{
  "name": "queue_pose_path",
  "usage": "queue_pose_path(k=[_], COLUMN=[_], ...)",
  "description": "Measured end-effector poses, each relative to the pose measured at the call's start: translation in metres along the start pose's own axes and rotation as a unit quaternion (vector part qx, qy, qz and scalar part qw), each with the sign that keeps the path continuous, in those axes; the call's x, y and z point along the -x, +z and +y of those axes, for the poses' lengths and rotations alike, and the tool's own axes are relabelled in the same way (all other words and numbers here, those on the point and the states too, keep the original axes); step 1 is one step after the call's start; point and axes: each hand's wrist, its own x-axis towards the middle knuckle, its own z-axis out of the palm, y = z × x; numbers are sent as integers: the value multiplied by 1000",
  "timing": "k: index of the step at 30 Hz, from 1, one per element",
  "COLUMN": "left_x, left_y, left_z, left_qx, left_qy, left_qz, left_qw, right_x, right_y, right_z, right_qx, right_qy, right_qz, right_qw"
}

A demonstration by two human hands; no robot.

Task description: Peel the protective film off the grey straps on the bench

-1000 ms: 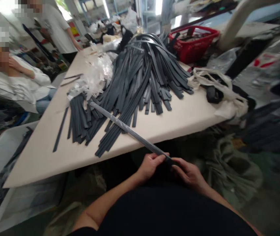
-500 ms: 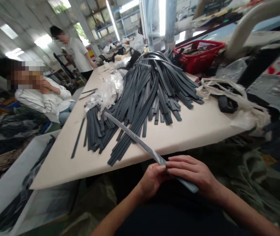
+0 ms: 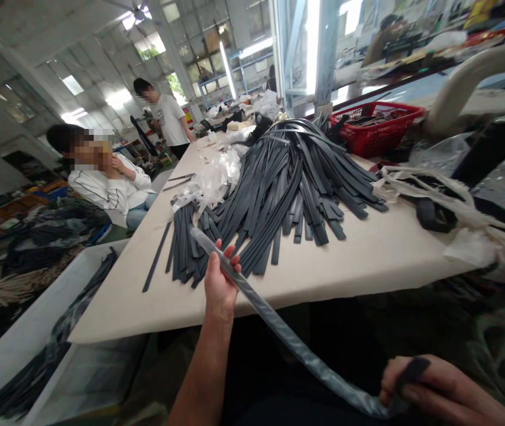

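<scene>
Left hand (image 3: 222,283) and right hand (image 3: 436,387) hold 1 grey strip (image 3: 294,343)

The left curls around it near its far end; the right hand clamps the near end. It crosses the edge of the table (image 3: 354,254), before piled dark strips (image 3: 259,204).

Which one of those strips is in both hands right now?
The paler grey strip, running between the left hand and the right hand; the darker strips lie on the table.

Bright bg tubes (image 3: 227,70), dim fg
</scene>
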Motion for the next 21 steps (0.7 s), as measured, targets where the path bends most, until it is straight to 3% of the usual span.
queue_pose_path(k=[2,3,8,15,18,21], left_x=[9,16,54,74,70,63], left_y=[-4,-7,-28,-44,-39,-23], left_z=[-9,-15,-49,-66,-68,-68], left_qx=[-54,-84,-235,-344,-349,-310], left_qy=[-17,-34,-164,-274,-259,-171], left_qz=[-63,-105,-284,-388,-385,-394], left_qw=[996,990,915,810,814,848], right_x=[-18,-28,-79,-125,-126,-119], right_y=[11,15,11,2,5,15], right_z=[-14,-22,-50,-70,-84,-96], right_qx=[-60,-90,-189,-310,-311,-270], right_qy=[-5,-21,-125,-179,-189,-202], right_qz=[-101,-116,-36,31,44,50], right_qw=[993,989,973,933,931,940])
